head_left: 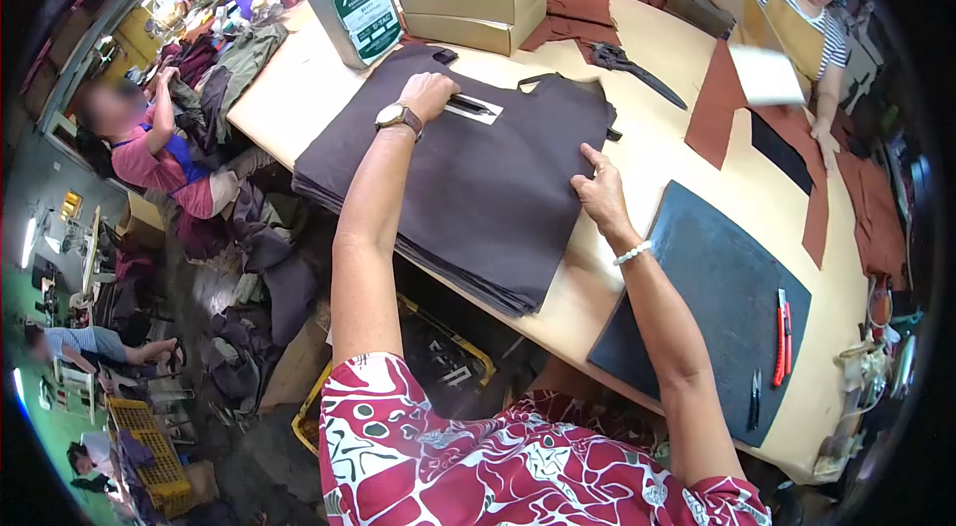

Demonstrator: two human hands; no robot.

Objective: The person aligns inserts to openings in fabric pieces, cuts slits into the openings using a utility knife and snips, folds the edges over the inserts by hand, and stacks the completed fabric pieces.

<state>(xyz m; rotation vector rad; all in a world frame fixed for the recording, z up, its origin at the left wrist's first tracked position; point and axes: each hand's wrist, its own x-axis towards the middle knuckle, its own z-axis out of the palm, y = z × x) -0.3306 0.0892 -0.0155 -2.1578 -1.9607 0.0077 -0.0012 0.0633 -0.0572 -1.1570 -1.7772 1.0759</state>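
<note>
A stack of dark cut fabric pieces (468, 192) lies in front of me on the table. Near its far edge, my left hand (428, 96), with a watch at the wrist, is closed with fingers curled down; its fingertips are hidden. Beside those fingers lies a small white card (482, 111) with a dark narrow strip on it. My right hand (602, 189), wearing a white bead bracelet, is at the right edge of the stack. Its index finger and thumb are apart, the other fingers are partly bent, and nothing shows in it.
A dark cutting mat (697, 297) at right bears a red cutter (782, 339) and a small dark tool (755, 399). Large scissors (637, 74), stacked boxes (468, 3) and an ABC tin (358, 16) stand farther back. A co-worker (797, 13) handles brown pieces (717, 108) across the table.
</note>
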